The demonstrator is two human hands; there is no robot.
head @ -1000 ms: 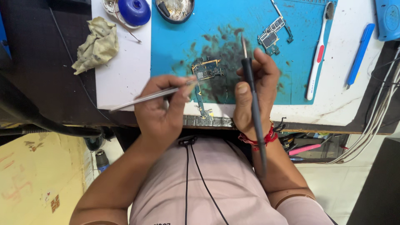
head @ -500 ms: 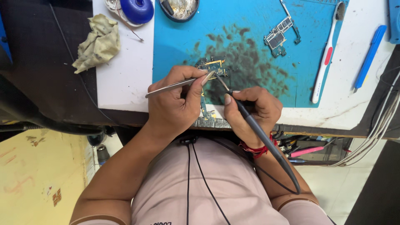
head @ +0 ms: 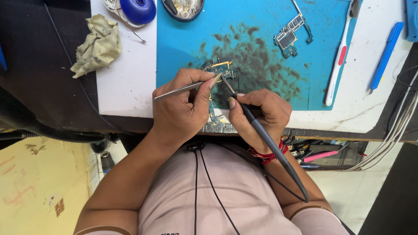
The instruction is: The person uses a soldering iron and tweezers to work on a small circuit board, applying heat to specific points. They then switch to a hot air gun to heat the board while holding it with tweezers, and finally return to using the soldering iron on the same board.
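Small circuit board (head: 220,68) lies on the blue mat (head: 183,56), near the mat's front edge and toward the tabletop's (head: 126,82) near edge, at the rim of a dark scorched patch (head: 257,61). Left hand (head: 180,111): grip clenched on metal tweezers (head: 183,88), tips resting at the board's right-front corner. Right hand (head: 261,115): grip closed pen-fashion around a dark soldering iron (head: 261,135), tip angled up to the same corner, touching or just short of it; cannot tell which. The iron's handle and cord run back over the person's lap. Judgement on progress: the rework is mid-step. The board is bare, with both tools converged on one spot, so positioning looks done; whether a part is already lifted or seated at that spot is too small to tell. Nothing shows the board being fitted back into any housing. A second circuit board (head: 289,35) sits untouched toward the mat's far right. Also on the tabletop: toothbrush (head: 339,61) across the mat's right edge, blue pen-shaped tool (head: 385,56) near the right edge, crumpled cloth (head: 98,45) at the far left, blue spool (head: 137,9) and round tin (head: 183,8) along the far edge.
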